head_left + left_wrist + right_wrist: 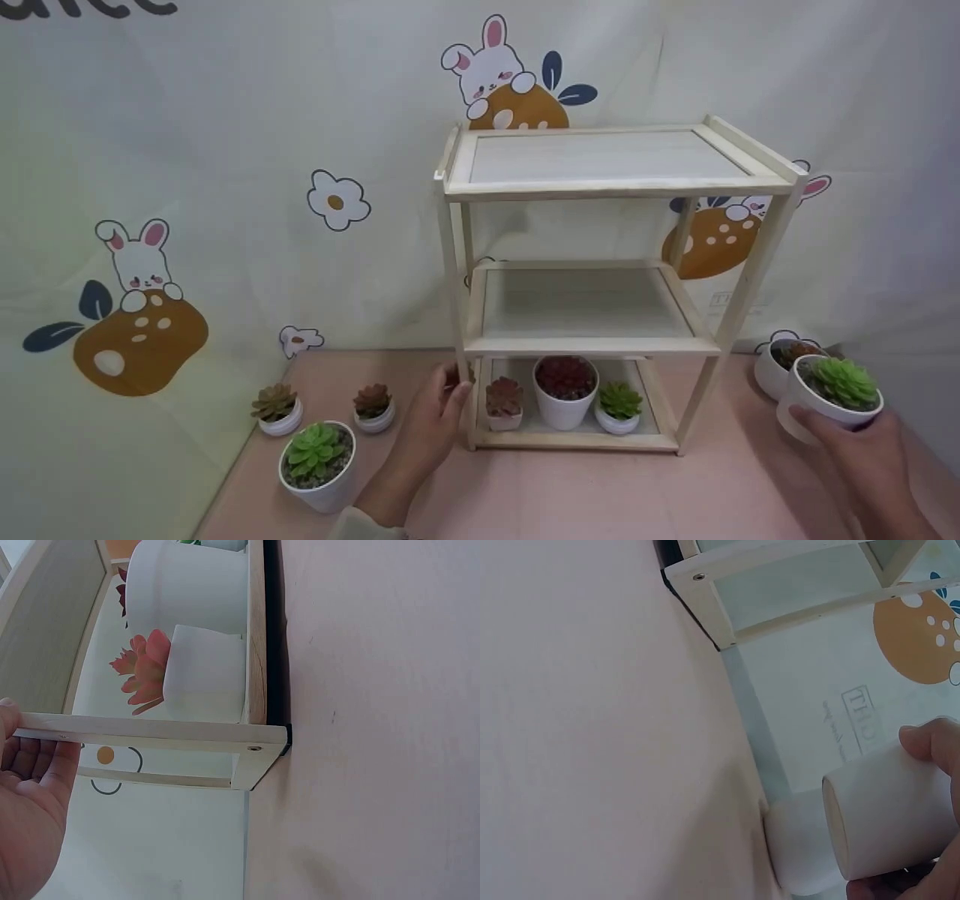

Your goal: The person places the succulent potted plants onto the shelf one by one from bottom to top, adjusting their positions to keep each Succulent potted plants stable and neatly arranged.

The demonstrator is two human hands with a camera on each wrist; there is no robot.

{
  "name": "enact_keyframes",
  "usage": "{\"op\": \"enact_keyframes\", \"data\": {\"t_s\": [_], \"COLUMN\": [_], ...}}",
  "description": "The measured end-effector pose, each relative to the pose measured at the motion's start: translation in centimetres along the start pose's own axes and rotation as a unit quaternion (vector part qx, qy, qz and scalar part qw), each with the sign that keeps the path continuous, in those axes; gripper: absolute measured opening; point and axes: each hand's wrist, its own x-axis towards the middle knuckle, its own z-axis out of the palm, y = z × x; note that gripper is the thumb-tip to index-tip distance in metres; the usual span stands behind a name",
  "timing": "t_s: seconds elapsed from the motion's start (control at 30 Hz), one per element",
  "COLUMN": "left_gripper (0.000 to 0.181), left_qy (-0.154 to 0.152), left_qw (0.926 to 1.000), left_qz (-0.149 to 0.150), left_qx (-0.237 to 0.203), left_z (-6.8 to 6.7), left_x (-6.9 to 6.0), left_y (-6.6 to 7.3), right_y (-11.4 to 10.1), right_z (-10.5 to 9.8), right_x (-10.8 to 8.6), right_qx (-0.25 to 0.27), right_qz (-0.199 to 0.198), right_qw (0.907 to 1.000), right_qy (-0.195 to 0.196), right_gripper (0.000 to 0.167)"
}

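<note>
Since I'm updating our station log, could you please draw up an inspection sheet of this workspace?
Surface: pink tabletop.
Job's things: wooden shelf upright; three potted plants on its bottom tier; three potted succulents to its left; one rear pot at right.
Clutter: nothing seen.
Hands: left hand holds the left front post; right hand holds a green succulent, lifted.
Cables: nothing seen.
Surroundings: pale backdrop, rabbit prints.

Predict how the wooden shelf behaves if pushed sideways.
The wooden shelf should stay stiff, judging by its straight framed tiers. It may be light for its size, given slim posts. The three potted succulents on its bottom tier probably help resist tipping.
</note>
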Motion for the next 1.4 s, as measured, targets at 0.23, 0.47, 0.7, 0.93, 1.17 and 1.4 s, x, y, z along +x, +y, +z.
{"op": "enact_keyframes", "data": {"t_s": [0.23, 0.47, 0.7, 0.93, 1.17, 1.4], "left_gripper": [0.052, 0.051, 0.048, 0.048, 0.048, 0.049], "left_qy": [-0.004, -0.005, -0.002, 0.001, -0.001, 0.001], "left_qw": [1.0, 0.9999, 0.9999, 1.0, 1.0, 1.0], "left_qz": [0.009, 0.011, 0.016, 0.01, -0.001, -0.002], "left_qx": [0.0, -0.008, -0.004, 0.001, 0.004, -0.001], "left_z": [0.0, 0.0, 0.0, 0.0, 0.0, 0.1], "left_x": [0.1, 0.0, 0.1, 0.1, 0.0, 0.1], "left_y": [-0.4, -0.3, -0.3, -0.2, 0.0, 0.1], "right_y": [-0.1, -1.2, -2.2, -2.8, -3.7, -4.7], "right_z": [0.1, 0.4, 0.5, 0.6, 0.8, 0.8], "right_x": [-0.7, -1.3, -2.2, -2.9, -3.4, -4.1], "right_qx": [0.02, 0.012, 0.008, 0.007, 0.019, 0.01], "right_qz": [-0.043, -0.057, -0.073, -0.091, -0.1, -0.085], "right_qw": [0.9988, 0.9981, 0.9968, 0.9949, 0.9925, 0.9923], "right_qy": [-0.011, -0.022, -0.031, -0.043, -0.068, -0.089], "right_gripper": [0.1, 0.1, 0.098, 0.099, 0.097, 0.098]}}
